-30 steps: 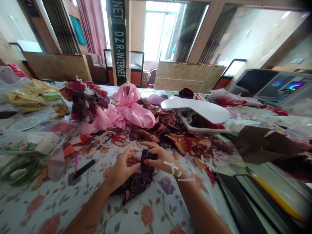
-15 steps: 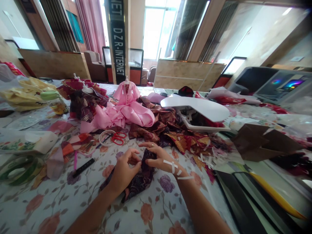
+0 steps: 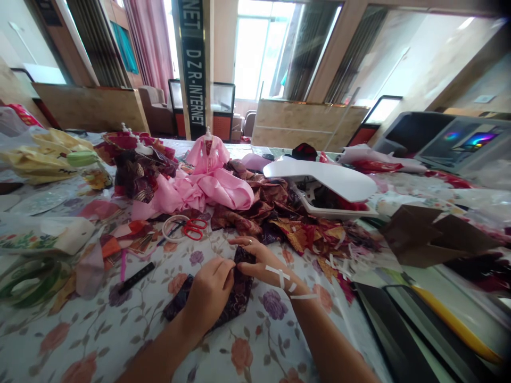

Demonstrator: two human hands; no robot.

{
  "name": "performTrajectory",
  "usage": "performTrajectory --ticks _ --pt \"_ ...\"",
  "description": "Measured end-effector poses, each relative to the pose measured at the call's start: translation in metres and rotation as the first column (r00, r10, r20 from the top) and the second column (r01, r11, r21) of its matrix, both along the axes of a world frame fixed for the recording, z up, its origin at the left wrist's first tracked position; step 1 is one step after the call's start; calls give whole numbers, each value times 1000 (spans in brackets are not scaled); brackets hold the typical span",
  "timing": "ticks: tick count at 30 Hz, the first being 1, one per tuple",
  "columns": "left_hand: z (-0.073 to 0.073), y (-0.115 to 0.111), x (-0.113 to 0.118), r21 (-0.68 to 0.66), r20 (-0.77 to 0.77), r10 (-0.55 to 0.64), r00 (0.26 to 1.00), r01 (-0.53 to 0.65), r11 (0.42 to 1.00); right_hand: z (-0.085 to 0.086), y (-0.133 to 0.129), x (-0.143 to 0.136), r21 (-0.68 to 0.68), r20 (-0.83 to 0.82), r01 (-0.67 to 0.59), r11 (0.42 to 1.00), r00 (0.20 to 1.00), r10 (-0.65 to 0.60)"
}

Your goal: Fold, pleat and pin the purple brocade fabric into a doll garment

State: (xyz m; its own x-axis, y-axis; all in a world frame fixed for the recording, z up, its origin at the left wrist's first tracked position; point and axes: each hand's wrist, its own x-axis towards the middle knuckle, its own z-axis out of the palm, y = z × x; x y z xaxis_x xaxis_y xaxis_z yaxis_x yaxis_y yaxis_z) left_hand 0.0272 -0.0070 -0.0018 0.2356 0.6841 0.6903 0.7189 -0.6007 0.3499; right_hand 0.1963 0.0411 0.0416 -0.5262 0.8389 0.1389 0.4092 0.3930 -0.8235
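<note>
Dark purple patterned cloth, pinched between two hands

Nearest me, my left hand [image 3: 211, 292] bends over the dark purple patterned cloth [image 3: 240, 299], thumb and fingertips drawn together beside its raised edge; whether they pinch fabric or something thinner, I can't tell. My right hand [image 3: 258, 264] grips the far end between thumb and bent fingers, with the index stretched out past it (thin white strips cross the back of that hand and the wrist). The cloth sits in front of me on the white, flower-printed tablecloth [image 3: 267, 340], its far end lifted. Its long axis seems to slant from near left to far right, pointing away from me, though my left hand hides the middle. I'd expect it to be light, limp, perhaps slippery, and quick to sag; a fingertip pinch close to the folded edge should suit it best.

Farther off, to the left, lies a flat black bar [image 3: 137, 277], then the red-handled scissors [image 3: 195, 229] beside a white ring [image 3: 164, 229]. Beyond them, a shiny pink dress [image 3: 208, 151] stands on a small form, with crumpled brown satiny fabric [image 3: 271, 194] to its right.
</note>
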Motion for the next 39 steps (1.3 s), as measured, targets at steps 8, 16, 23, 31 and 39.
performTrajectory --ticks 8,16,23,31,39 --pt "-4 2 0 -52 24 6 1000 -5 999 -1 1 2 -11 25 -23 1000 999 24" --pt "1 3 0 -133 160 -30 987 52 990 -11 4 10 -66 43 -53 996 998 56" --pt "8 6 -6 -448 263 -68 963 184 875 -4 2 10 -140 10 -66 988 998 68" --pt "5 4 -6 -362 159 -49 986 105 926 -4 3 11 -98 35 -80 992 996 84" --pt "5 -1 -5 -142 -76 28 997 -39 989 -4 -2 0 -33 119 44 998 992 -40"
